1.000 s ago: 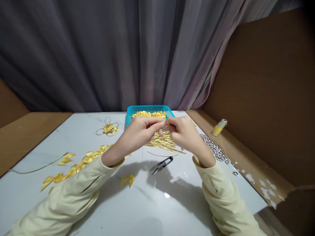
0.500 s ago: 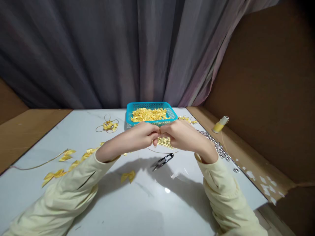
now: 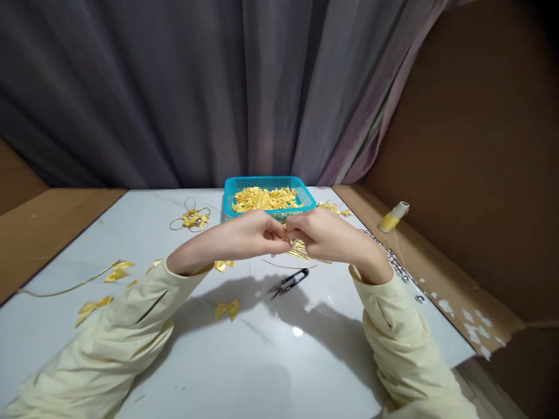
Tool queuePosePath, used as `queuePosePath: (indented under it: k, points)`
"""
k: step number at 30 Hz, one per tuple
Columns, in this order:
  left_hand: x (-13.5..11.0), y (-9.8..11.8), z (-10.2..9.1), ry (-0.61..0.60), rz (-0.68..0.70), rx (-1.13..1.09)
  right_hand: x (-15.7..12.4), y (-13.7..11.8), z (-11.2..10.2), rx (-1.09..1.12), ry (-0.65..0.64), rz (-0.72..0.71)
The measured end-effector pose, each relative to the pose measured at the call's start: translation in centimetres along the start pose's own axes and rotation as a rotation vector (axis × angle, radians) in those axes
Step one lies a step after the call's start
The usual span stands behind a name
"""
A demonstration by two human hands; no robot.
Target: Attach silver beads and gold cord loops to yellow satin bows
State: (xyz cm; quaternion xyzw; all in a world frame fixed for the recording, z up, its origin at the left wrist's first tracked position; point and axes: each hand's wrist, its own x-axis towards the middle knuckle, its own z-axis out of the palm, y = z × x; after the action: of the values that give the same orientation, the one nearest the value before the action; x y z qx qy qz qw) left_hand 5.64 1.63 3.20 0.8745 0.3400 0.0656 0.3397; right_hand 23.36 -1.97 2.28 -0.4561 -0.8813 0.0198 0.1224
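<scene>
My left hand (image 3: 257,234) and my right hand (image 3: 321,234) meet over the table, fingers curled and fingertips together. Whatever they pinch is too small and too covered to name. Just behind and below them lies a bundle of gold wire strips (image 3: 299,250), partly hidden by the hands. Nearer to me rest black thread snips (image 3: 292,283), with a single thin strip (image 3: 290,266) beside them. A yellow ribbon bow (image 3: 227,309) lies left of the snips, and another yellow bow (image 3: 224,266) shows beside my left wrist.
Behind my hands stands a blue basket (image 3: 226,201) of yellow bows. Bows with wire loops (image 3: 194,219) lie at the left; silver beads (image 3: 399,269) line the right edge. A yellow thread spool (image 3: 393,217) stands on the cardboard, near white paper scraps (image 3: 471,331).
My left fingers have opened out a little and shifted against the right hand's fingertips. Both hands have moved slightly, uncovering more of the gold strips.
</scene>
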Motion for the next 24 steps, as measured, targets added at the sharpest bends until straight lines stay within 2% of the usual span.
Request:
queuePosePath:
  k: [2,6,11,15,24]
  points:
    - [0.0,0.0,-0.1,0.042,0.018,-0.039,-0.1,0.2,-0.2,0.074,0.024,-0.015]
    - [-0.2,0.5,-0.5,0.172,0.017,-0.161,-0.4,1.0,-1.0,0.268,0.155,0.013]
    - [-0.7,1.3,-0.8,0.35,0.004,-0.244,-0.6,1.7,-1.1,0.644,0.142,-0.02]
    - [-0.9,1.4,-0.9,0.374,0.024,-0.249,-0.1,1.3,-0.5,0.782,0.249,-0.047]
    - [-0.8,1.3,-0.8,0.426,0.017,-0.274,0.7,0.9,-0.1,0.83,0.377,0.004]
